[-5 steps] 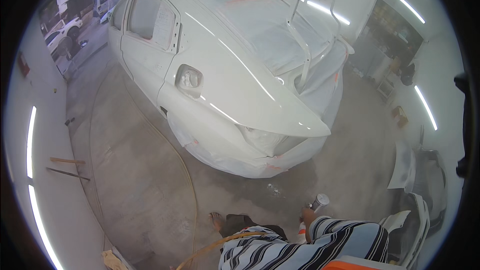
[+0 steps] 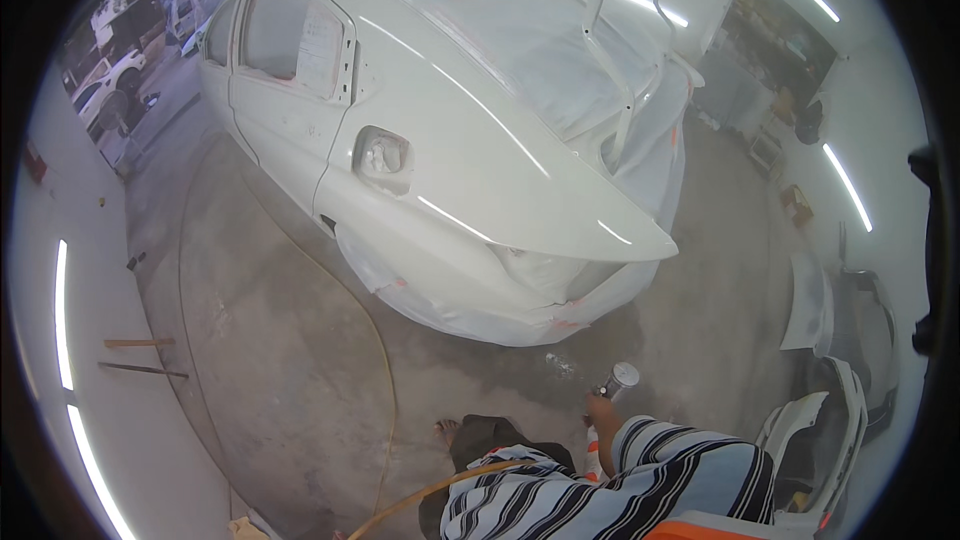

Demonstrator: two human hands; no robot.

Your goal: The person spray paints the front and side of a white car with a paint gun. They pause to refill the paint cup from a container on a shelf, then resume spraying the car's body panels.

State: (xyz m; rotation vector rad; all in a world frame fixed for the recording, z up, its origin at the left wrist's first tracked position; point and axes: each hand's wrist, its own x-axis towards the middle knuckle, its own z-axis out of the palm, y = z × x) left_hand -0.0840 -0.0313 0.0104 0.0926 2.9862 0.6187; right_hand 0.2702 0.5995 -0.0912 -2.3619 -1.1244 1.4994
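My right hand (image 2: pixel 600 409) is closed around a spray gun (image 2: pixel 612 389) with a silver cup, held in front of my body. The gun's body is small and partly hidden by the fingers. My left hand does not show. Ahead stands a glossy white car body (image 2: pixel 450 130), its rear corner nearest me, apart from the gun. Pale masking sheet (image 2: pixel 470 325) wraps its lower rear, and its rear window is covered too. A yellowish hose (image 2: pixel 430 492) crosses my striped shirt at the lower edge.
A thin air hose (image 2: pixel 378 340) loops over the dusty grey floor. White body panels (image 2: pixel 850 430) lean at the right wall. Two upright arms (image 2: pixel 600 50) rise from the car's rear opening. Two sticks (image 2: pixel 140 343) lie by the left wall.
The spray gun in my right hand has moved slightly up and left. The view has shifted a little, so the car sits slightly differently in the picture.
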